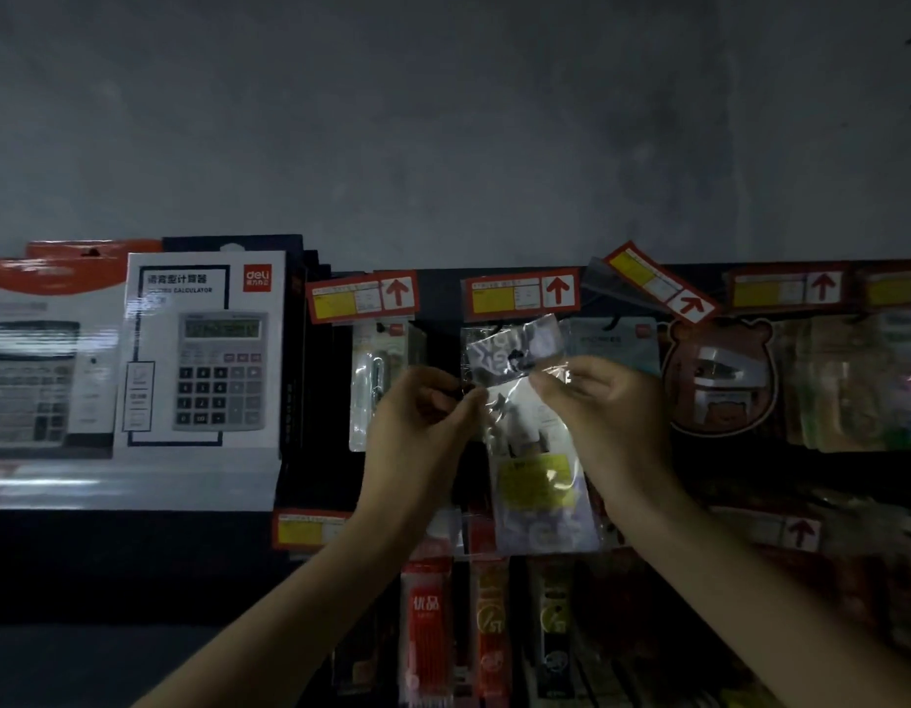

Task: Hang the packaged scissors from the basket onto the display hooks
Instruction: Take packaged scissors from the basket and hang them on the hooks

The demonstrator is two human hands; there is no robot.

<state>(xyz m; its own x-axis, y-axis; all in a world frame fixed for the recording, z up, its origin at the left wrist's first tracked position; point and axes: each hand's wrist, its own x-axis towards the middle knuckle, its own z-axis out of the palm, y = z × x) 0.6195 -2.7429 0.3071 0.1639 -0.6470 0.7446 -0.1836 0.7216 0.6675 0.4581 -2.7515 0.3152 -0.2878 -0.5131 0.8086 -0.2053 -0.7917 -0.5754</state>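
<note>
Head view: we find the hanging step in hand. The left hand (pixel 423 416) pinches the left edge of the packaged scissors (pixel 538 442) between thumb and curled fingers. The right hand (pixel 601 401) pinches the opposite edge at about the same height, and neither holds anything else. The pack is held up before the display. Its printed header (pixel 515 344) stands just above the grip, tilted, with the dark hang hole (pixel 516 357) in it, and the body hangs below the grip. A red price tag (pixel 520 294) sits above the header. In the dim light we cannot make out the hook, nor whether the hole is on it. In our judgement the next move calls for levelling the header, lining the hole up with the hook tip and pushing the pack back along it. The pack is a glossy, limp clear sleeve with a yellow label (pixel 538 480) below the grip. The blades inside are too dark to tell.
</note>
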